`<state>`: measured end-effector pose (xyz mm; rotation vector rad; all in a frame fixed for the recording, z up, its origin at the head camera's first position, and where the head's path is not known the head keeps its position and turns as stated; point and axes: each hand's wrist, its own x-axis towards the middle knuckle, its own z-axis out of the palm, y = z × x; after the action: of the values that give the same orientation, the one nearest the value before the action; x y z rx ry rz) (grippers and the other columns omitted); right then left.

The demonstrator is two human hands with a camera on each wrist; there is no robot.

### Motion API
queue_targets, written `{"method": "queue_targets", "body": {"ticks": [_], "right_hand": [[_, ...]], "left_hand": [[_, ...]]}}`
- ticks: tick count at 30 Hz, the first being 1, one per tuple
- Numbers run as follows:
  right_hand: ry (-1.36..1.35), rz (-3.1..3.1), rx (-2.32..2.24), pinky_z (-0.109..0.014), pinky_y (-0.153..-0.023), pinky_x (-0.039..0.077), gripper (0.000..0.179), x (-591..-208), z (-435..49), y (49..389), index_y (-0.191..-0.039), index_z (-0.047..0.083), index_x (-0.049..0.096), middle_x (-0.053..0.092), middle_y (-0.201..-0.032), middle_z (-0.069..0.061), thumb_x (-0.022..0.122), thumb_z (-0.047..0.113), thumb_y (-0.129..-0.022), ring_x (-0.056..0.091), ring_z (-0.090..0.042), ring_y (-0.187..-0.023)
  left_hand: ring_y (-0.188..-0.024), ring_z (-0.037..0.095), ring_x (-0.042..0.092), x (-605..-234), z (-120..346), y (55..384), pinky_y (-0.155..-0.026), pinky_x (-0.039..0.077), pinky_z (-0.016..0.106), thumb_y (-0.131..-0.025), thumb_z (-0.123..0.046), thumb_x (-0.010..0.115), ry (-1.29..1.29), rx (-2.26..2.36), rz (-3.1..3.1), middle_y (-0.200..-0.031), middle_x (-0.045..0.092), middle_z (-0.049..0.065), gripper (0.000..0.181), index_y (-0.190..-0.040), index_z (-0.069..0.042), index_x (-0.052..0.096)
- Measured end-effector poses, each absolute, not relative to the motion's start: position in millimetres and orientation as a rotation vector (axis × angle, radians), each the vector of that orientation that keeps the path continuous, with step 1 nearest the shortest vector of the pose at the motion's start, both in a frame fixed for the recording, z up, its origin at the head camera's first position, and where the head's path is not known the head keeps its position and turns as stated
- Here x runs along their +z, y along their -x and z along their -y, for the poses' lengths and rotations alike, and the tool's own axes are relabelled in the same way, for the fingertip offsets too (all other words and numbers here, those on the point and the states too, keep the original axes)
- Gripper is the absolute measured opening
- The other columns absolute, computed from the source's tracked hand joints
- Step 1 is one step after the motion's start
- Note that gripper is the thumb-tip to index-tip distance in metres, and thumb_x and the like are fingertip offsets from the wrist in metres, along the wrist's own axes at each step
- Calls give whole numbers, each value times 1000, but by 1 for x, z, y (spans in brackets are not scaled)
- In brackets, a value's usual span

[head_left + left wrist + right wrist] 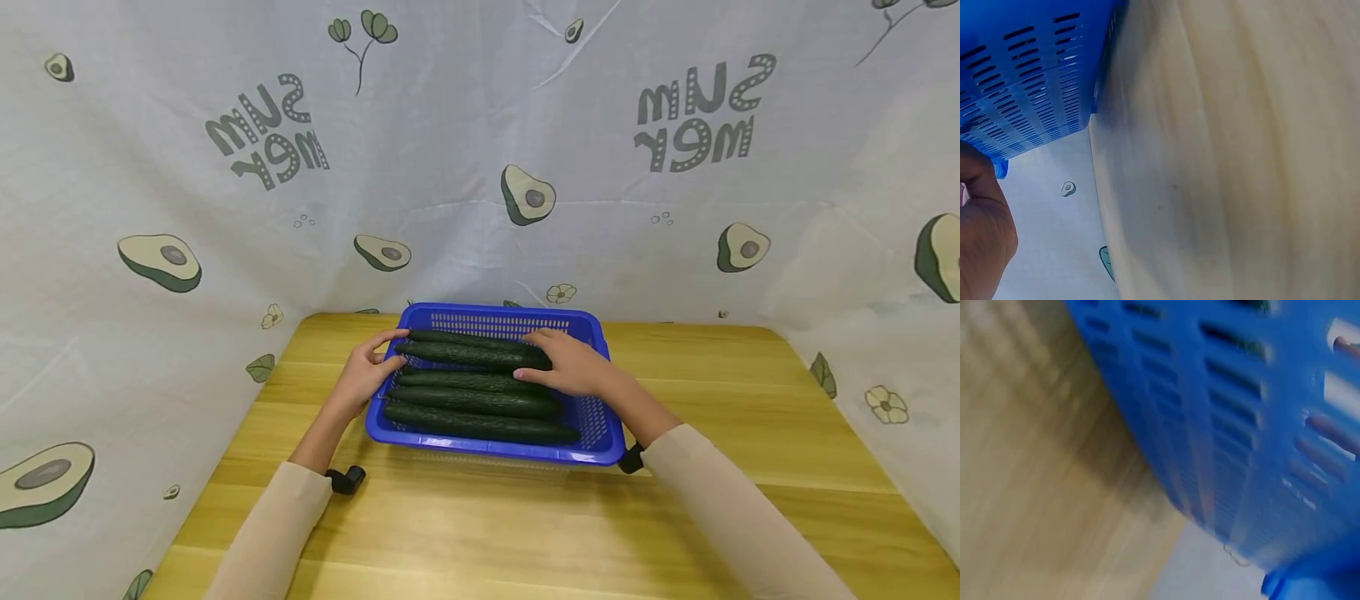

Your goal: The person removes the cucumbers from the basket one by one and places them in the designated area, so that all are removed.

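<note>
Several long dark green cucumbers (pixel 480 422) lie side by side, lengthwise, in a blue plastic basket (pixel 495 452). At the back of the row, my left hand (pixel 365 372) holds the left end of a cucumber (pixel 465 353), thumb and forefinger on either side of its tip. My right hand (pixel 573 365) reaches over the basket's right side and grips the right end of that cucumber, its thumb on the near side. Another cucumber lies close behind it. Only part of the left hand (pixel 982 231) shows in the left wrist view, beside the basket.
The basket stands on a wood-grain table (pixel 465 533). A pale curtain (pixel 450 150) with avocado prints hangs behind and at both sides. Black wrist straps (pixel 347 480) sit near both sleeves. Slotted basket walls (pixel 1204 425) fill much of the right wrist view.
</note>
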<state>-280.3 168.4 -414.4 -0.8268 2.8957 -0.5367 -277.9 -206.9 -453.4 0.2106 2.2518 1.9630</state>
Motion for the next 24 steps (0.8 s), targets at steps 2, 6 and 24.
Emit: {"method": "queue_targets", "body": {"ticks": [2, 6, 24], "right_hand": [[847, -2882, -536, -63, -119, 35, 76, -418, -165, 282, -150, 6, 52, 48, -156, -22, 59, 60, -98, 40, -43, -148], [844, -2875, -529, -62, -118, 37, 71, -424, -162, 283, -148, 5, 55, 49, -154, -23, 61, 55, -99, 42, -43, -146], [922, -2801, -680, -55, -104, 51, 47, -428, -153, 291, -135, 8, 63, 69, -130, -15, 64, 41, -101, 63, -35, -123]], "left_hand": [[-66, 17, 74, -454, 206, 278, -65, 65, 38, -101, -9, 62, -213, 1981, -2243, -76, 74, 3, 51, -150, -19, 54], [-66, 16, 74, -454, 203, 277, -65, 65, 38, -101, -9, 62, -215, 2007, -2217, -74, 74, 0, 52, -151, -21, 54], [-68, 15, 76, -458, 202, 276, -64, 64, 34, -97, -5, 66, -127, 2120, -2137, -79, 78, 1, 60, -153, -21, 53]]}}
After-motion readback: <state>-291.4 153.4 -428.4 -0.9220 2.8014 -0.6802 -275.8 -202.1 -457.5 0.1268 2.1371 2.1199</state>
